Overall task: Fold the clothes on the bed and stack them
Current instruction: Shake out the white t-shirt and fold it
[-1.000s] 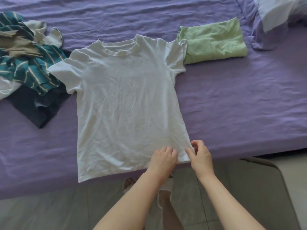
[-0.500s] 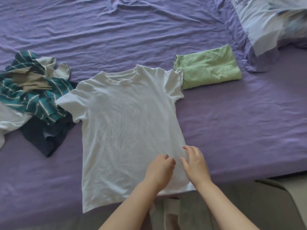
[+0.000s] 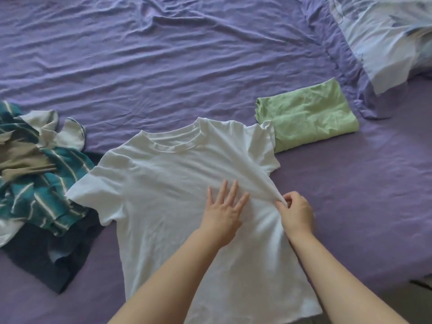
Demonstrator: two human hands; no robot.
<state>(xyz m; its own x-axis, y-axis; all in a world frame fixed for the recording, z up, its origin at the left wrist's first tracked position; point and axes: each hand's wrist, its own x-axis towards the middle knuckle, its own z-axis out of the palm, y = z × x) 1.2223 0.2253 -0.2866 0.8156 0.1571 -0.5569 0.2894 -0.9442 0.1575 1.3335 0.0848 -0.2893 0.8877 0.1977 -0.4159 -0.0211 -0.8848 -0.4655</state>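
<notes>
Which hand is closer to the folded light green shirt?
Right. The right hand pinches the white T-shirt below the folded light green shirt; the left hand presses flat further left.

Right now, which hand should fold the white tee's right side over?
Right hand, probably. It already pinches the white T-shirt at its right side edge, fabric lifted in a ridge. The left hand lies flat with spread fingers mid-shirt, well placed to anchor the fold line.
</notes>
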